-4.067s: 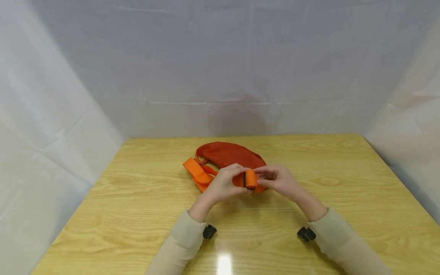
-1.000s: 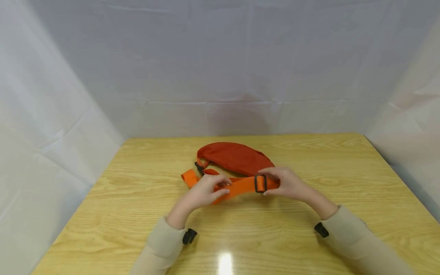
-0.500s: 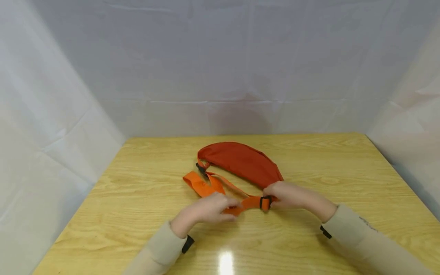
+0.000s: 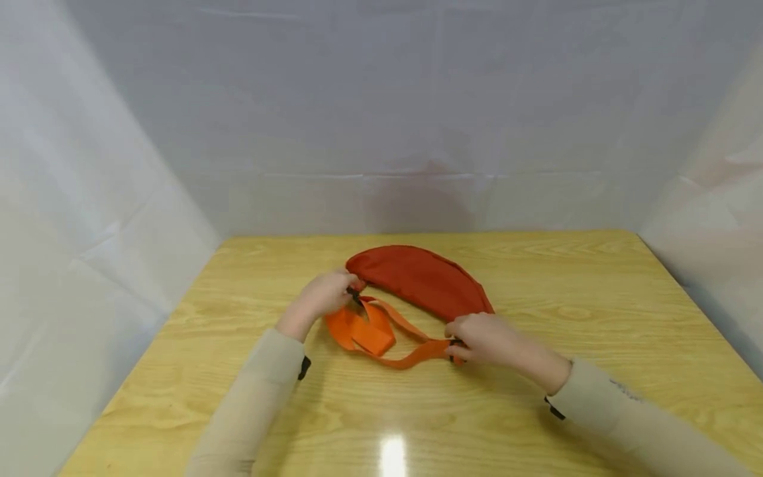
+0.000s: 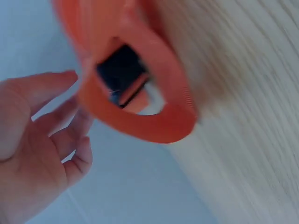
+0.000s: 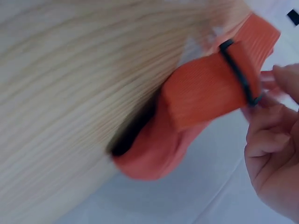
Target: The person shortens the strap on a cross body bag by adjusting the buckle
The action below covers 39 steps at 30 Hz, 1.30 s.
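Note:
A red waist bag (image 4: 423, 278) lies flat at the middle of the table, its orange strap (image 4: 411, 358) looped in front of it. My left hand (image 4: 324, 295) is by the bag's left end, beside a black buckle (image 4: 354, 295). In the left wrist view its thumb and fingers stand apart next to an orange strap loop (image 5: 140, 128), not closed round it. My right hand (image 4: 491, 341) pinches the strap by its black slider (image 6: 239, 72) at the bag's right end. The right fingertips are partly hidden behind the strap in the right wrist view.
The wooden table (image 4: 536, 285) carries the bag and both forearms. White sheeting hangs behind it (image 4: 429, 119) and along both sides. Each sleeve cuff has a small black device on it.
The left hand released the front of the strap and moved up and left to the buckle. The right hand lowered the slider end toward the table. The strap has spread into a wider loop.

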Available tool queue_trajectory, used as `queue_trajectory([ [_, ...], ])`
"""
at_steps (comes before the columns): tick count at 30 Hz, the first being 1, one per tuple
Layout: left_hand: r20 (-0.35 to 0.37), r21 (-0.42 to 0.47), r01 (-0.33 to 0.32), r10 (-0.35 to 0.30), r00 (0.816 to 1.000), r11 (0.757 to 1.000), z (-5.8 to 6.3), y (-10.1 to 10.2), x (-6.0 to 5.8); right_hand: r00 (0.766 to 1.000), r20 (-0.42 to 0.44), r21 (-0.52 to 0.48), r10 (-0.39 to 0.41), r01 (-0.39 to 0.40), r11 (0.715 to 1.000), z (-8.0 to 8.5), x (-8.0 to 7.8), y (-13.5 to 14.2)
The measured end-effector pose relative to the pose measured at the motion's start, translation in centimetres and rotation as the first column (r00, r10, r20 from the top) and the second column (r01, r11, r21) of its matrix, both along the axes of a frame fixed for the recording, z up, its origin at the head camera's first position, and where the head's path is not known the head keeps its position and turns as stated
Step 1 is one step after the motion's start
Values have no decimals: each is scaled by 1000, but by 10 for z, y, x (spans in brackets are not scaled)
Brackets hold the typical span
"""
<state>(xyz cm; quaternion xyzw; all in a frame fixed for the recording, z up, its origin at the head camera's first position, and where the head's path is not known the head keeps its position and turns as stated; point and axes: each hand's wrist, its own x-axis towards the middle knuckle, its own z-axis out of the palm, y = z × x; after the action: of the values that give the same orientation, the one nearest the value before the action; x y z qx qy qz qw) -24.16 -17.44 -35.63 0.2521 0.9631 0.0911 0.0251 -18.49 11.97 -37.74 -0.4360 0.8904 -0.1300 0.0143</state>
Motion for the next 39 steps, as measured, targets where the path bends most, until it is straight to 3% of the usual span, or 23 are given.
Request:
queue_trajectory([
  [3,71,-91,37,-30,997,995,-8,3,-8,1000,-14,29,-25,26,999,0,7,-10],
  [6,121,-104,73,-60,991,992,-18,7,-13,999,-26,24,-43,43,999,-3,12,-16],
  [12,104,-118,74,-62,993,990,-26,13,-16,995,16,-66,-93,94,993,-8,11,-15],
  [18,58,-154,37,-28,998,987,-25,6,-19,986,31,-83,-167,169,982,-10,-5,0],
  [21,73,-149,43,-32,997,988,-24,6,-19,982,32,-80,-184,186,979,-11,-17,11],
  [29,115,-141,107,-91,989,984,-24,19,-7,986,76,-98,-149,156,983,-17,-45,41],
  [33,87,-139,131,-120,989,982,-25,26,-3,982,94,-95,-166,175,980,-18,-56,51],
  [39,79,-162,83,-71,994,983,-25,30,-3,982,134,-98,-133,146,984,-17,-65,56],
])
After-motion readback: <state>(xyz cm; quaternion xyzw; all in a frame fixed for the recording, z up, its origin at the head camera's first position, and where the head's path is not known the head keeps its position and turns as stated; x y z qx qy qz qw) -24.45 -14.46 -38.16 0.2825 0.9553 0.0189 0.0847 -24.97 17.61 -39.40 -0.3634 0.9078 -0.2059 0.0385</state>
